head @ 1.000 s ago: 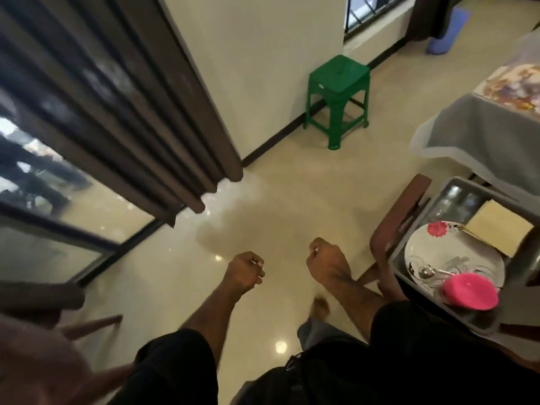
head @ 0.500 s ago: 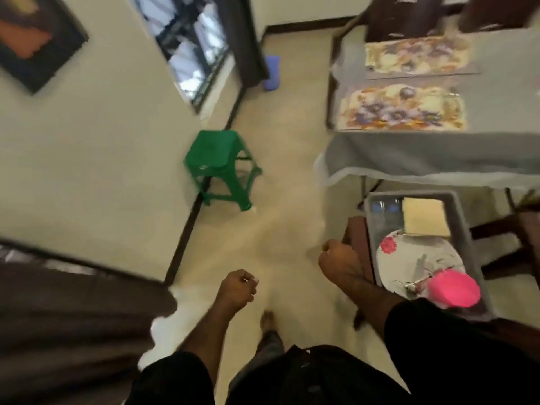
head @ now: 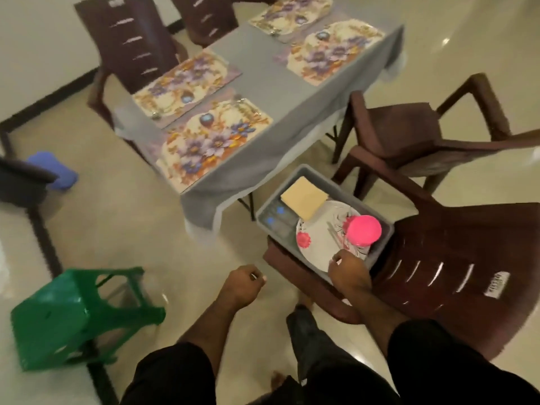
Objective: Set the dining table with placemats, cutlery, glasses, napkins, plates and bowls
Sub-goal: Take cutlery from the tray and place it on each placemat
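A grey tray (head: 380, 252) sits on the seat of a brown plastic chair (head: 455, 258) at the table's near corner. In it lie a white flowered plate (head: 317, 247), an upturned pink bowl (head: 364, 230), folded yellow napkins (head: 304, 197), some glasses (head: 274, 219) and some cutlery (head: 333, 233). My right hand (head: 349, 271) hovers with curled fingers over the plate's near rim. My left hand (head: 242, 285) is a fist over the floor, left of the tray. The grey-clothed table (head: 263, 68) carries several floral placemats (head: 213, 141).
A green stool (head: 73, 311) stands on the floor at lower left. A second brown chair (head: 409, 133) stands right of the table, and dark chairs (head: 131, 42) stand behind it. A blue object (head: 55, 168) lies at the far left.
My view has swung from the window wall round to the table. The tray now lies straight ahead, and my right hand has come over its near edge.
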